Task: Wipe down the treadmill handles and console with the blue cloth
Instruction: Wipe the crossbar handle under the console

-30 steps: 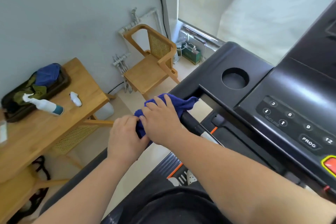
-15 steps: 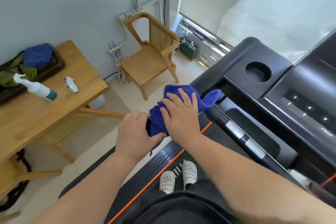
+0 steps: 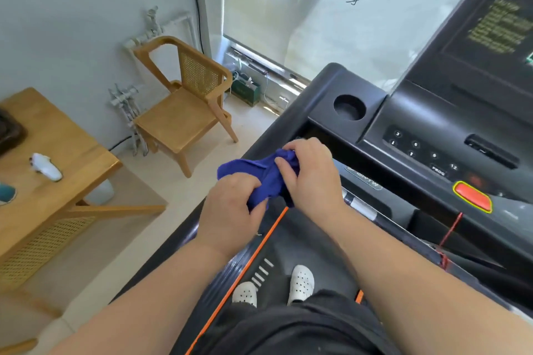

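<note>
The blue cloth [image 3: 259, 179] is bunched between both hands, just in front of the treadmill's left side. My left hand [image 3: 230, 210] grips its lower part with curled fingers. My right hand [image 3: 313, 174] pinches its upper folds from the right. The black console [image 3: 432, 135] with its number buttons and round cup holder [image 3: 349, 108] lies up and to the right. A black handlebar [image 3: 363, 210] with silver sensor strips runs from under my right wrist toward the lower right. The cloth hides the handle's left end.
A red stop button [image 3: 473, 197] and a red safety cord [image 3: 450, 233] sit at the console's front. A wooden chair [image 3: 184, 101] stands left of the treadmill. The wooden table [image 3: 37, 190] at far left carries a small white bottle [image 3: 46, 167]. My white shoes [image 3: 300, 282] stand on the belt.
The cloth was spread under my flat right hand on the left handle; now both hands have gathered it into a bunch. The view tilted up, showing more console.
</note>
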